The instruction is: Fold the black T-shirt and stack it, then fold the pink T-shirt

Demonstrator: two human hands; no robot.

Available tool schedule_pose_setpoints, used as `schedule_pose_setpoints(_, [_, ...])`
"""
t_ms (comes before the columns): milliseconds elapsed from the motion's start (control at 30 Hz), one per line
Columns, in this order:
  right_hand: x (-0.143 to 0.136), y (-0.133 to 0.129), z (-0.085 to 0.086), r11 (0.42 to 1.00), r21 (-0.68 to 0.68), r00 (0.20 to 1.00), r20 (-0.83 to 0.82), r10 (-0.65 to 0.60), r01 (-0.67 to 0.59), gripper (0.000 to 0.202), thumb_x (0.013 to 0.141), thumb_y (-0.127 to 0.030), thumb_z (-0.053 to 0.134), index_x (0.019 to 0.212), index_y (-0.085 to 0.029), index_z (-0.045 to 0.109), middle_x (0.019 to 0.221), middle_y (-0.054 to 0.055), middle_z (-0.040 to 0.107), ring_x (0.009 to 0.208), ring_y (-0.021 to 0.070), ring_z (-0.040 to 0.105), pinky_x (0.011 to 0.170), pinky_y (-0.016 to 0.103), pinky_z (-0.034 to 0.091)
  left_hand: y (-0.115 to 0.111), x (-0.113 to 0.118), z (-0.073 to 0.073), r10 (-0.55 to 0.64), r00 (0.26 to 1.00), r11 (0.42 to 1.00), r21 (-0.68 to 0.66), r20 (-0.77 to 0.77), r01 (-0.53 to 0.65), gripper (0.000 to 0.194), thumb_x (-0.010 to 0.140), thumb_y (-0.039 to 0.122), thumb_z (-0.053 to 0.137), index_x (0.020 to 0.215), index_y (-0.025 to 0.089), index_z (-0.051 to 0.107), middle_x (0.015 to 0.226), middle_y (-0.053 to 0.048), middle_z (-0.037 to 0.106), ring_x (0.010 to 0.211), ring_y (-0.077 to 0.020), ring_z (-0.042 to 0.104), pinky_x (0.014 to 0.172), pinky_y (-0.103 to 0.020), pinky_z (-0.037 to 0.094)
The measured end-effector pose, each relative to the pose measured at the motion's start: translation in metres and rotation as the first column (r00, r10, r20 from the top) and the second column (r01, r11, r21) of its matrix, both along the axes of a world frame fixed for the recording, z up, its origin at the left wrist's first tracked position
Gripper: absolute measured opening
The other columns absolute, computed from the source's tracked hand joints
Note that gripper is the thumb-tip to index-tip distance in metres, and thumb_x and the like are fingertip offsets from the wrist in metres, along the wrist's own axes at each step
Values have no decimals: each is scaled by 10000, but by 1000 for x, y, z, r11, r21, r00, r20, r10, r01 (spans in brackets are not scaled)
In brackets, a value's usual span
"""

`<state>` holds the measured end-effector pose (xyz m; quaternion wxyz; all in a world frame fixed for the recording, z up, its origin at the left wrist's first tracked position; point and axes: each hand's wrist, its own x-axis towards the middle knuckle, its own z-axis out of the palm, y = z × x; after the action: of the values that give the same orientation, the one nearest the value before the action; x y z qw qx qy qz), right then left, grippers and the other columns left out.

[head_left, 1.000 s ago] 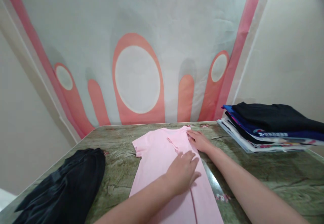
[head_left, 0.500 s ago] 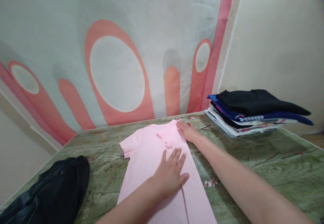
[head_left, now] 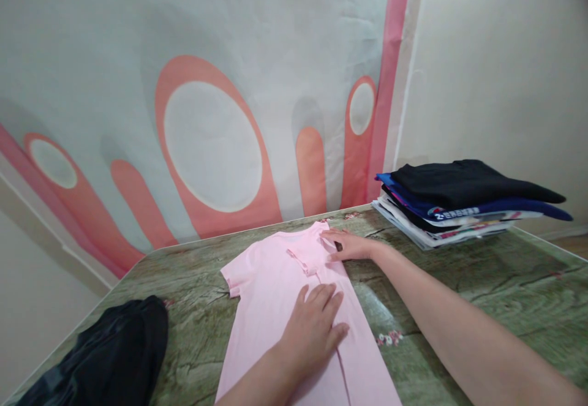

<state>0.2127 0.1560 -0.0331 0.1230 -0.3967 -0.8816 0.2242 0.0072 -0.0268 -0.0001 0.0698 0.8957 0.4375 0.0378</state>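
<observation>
A pink short-sleeved T-shirt (head_left: 260, 332) lies spread on the table, its collar end pointing away from me. Its right side is folded inward, and that sleeve (head_left: 304, 258) rests on the body of the shirt. My left hand (head_left: 315, 323) lies flat over the folded part, fingers spread. At the folded edge near the shoulder is my right hand (head_left: 353, 247), thumb and fingers apart, fingertips touching the fabric.
A stack of folded clothes (head_left: 459, 195), black on top, stands at the back right. Dark crumpled cloth (head_left: 105, 357) lies at the near left. Behind the wood-patterned table (head_left: 197, 338) is a wall covering (head_left: 285, 38) with pink shapes.
My right hand has lifted from lying flat, its thumb now parted from the fingers at the shirt's edge. My left hand stays on the shirt. The whole view has shifted slightly.
</observation>
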Motion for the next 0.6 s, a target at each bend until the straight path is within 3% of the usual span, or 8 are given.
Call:
schedule_pose_setpoints(133, [1, -6, 10, 995, -66, 994, 80, 80, -75, 1016, 631, -667, 688, 1472, -267, 280, 1558, 90, 153, 1424, 331, 101, 1130, 537, 22, 1, -1, -2, -16, 1000, 1000, 20, -13, 16, 538, 966, 521, 282, 1429, 259, 363, 1496, -51, 354, 1355, -226, 308, 1129, -475, 198])
schedule_pose_setpoints(233, [-3, -5, 5, 998, -45, 996, 76, 51, -47, 1018, 625, -673, 686, 1468, -263, 292, 1553, 96, 176, 1420, 337, 124, 1128, 547, 38, 0, 0, -4, -22, 1000, 999, 40, -12, 23, 521, 968, 494, 301, 1422, 251, 374, 1501, -57, 345, 1349, -240, 318, 1120, -480, 213])
schedule_pose_setpoints(433, [-3, 8, -17, 976, 97, 980, -1, -198, 197, 719, 823, -629, 509, 1423, -248, 396, 1500, 88, 333, 1397, 303, 230, 1130, 525, 98, -2, 2, 0, -74, 997, 995, 67, 25, 72, 464, 952, 404, 391, 1373, 216, 442, 1461, -87, 406, 1270, -262, 407, 1062, -465, 304])
schedule_pose_setpoints(600, [-11, 23, -21, 928, 227, 948, 55, -314, 294, 527, 918, -535, 397, 1396, -315, 418, 1494, 42, 353, 1397, 267, 237, 1106, 544, 120, -3, 3, 7, -133, 988, 989, 72, 85, 127, 395, 915, 309, 462, 1287, 191, 521, 1380, -112, 499, 1144, -268, 495, 973, -455, 380])
